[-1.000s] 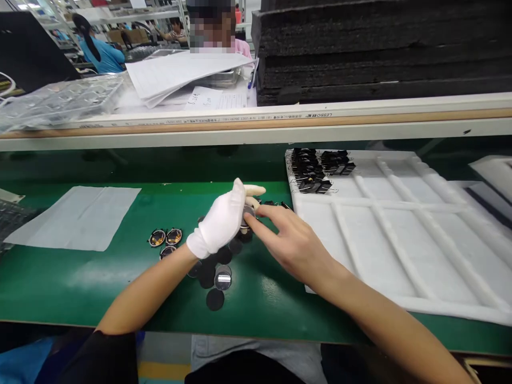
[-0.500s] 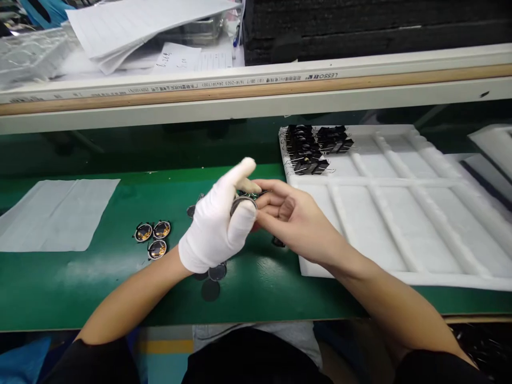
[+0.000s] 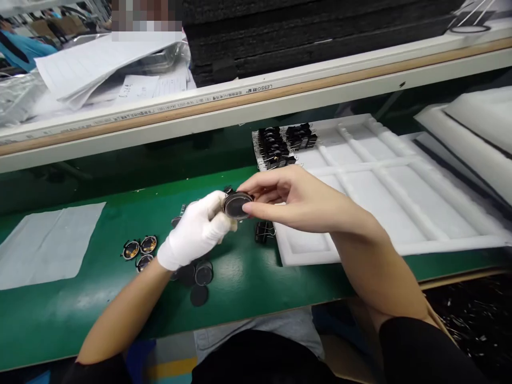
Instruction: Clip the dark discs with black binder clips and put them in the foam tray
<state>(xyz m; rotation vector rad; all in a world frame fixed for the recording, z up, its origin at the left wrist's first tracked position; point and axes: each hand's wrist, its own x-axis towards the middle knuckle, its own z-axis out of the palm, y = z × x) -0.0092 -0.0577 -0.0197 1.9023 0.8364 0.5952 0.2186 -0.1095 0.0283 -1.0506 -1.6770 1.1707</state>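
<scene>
Between both hands, above the green mat (image 3: pixel 240 288), is a round dark disc (image 3: pixel 237 206) with a metallic rim. My left hand (image 3: pixel 198 229), in a white glove, grips its left edge. My bare right hand (image 3: pixel 280 194) pinches its right side, the thumb lying on the dark face. Just right of the hands a black binder clip (image 3: pixel 264 232) lies on the mat. Several dark discs (image 3: pixel 204 272) lie below my left hand. Three round pieces with orange and black faces (image 3: pixel 149 244) are left of it.
A white foam tray (image 3: pixel 336 242) on the right holds several black clips (image 3: pixel 274 144) in its far left corner. White foam pieces (image 3: pixel 472 128) stand at far right. A translucent sheet (image 3: pixel 48 240) lies left. Papers (image 3: pixel 96 64) and black foam (image 3: pixel 260 42) are on the shelf.
The view has shifted. The disc has turned so its dark face shows, and my left fingers, raised before, are now closed at its edge. My right thumb has moved onto the face.
</scene>
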